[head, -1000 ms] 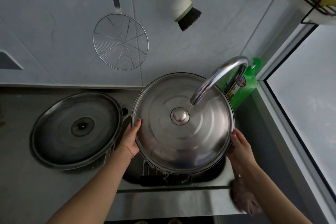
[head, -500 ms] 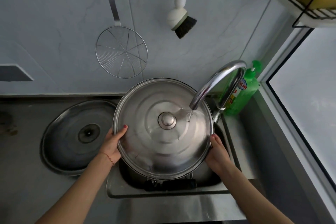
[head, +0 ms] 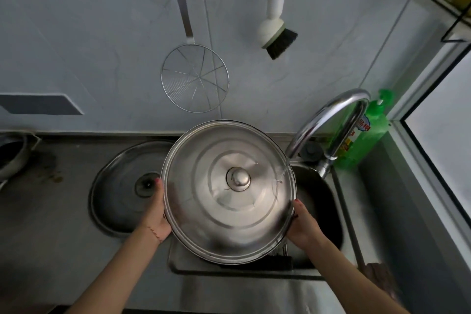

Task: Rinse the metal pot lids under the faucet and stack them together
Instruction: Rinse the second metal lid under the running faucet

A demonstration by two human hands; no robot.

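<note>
I hold a large shiny metal lid with a round knob, knob side up, over the sink. My left hand grips its left rim and my right hand grips its lower right rim. The curved chrome faucet runs a thin stream onto the lid's right edge. A second metal lid lies upside down on the counter to the left, partly hidden behind the held lid and my left hand.
The sink basin lies under and right of the held lid. A green soap bottle stands behind the faucet. A wire skimmer and a dish brush hang on the wall. A pot sits far left.
The lid has shifted left with both hands, so the water now lands on its right edge instead of near the knob. It now overlaps the lid on the counter.
</note>
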